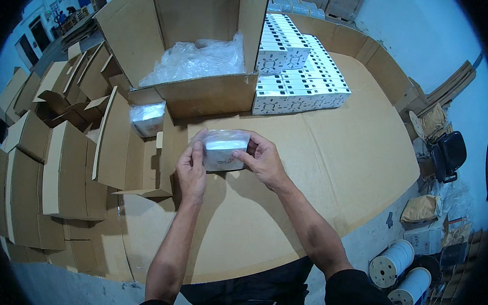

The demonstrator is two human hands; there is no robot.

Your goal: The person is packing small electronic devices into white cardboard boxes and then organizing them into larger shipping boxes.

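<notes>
Between my two hands, above the cardboard-covered table, is a small white box in a clear plastic bag (pixel 222 154). My left hand (pixel 192 169) grips its left end, thumb at the near face. At the right end my right hand (pixel 261 158) pinches it, with the thumb across the front and the fingers behind. Just left of my hands stands an open brown carton (pixel 135 166). One plastic-wrapped white box (pixel 147 120) sits in its far end. Behind my hands, a large open carton (pixel 211 98) holds a heap of clear plastic bags (pixel 202 59).
Stacked white patterned boxes (pixel 302 89) stand at the back right of the table (pixel 310 156). Several empty brown cartons (pixel 69 171) crowd the left side. A black chair (pixel 448 155) and white cable spools (pixel 393 262) are on the floor at the right.
</notes>
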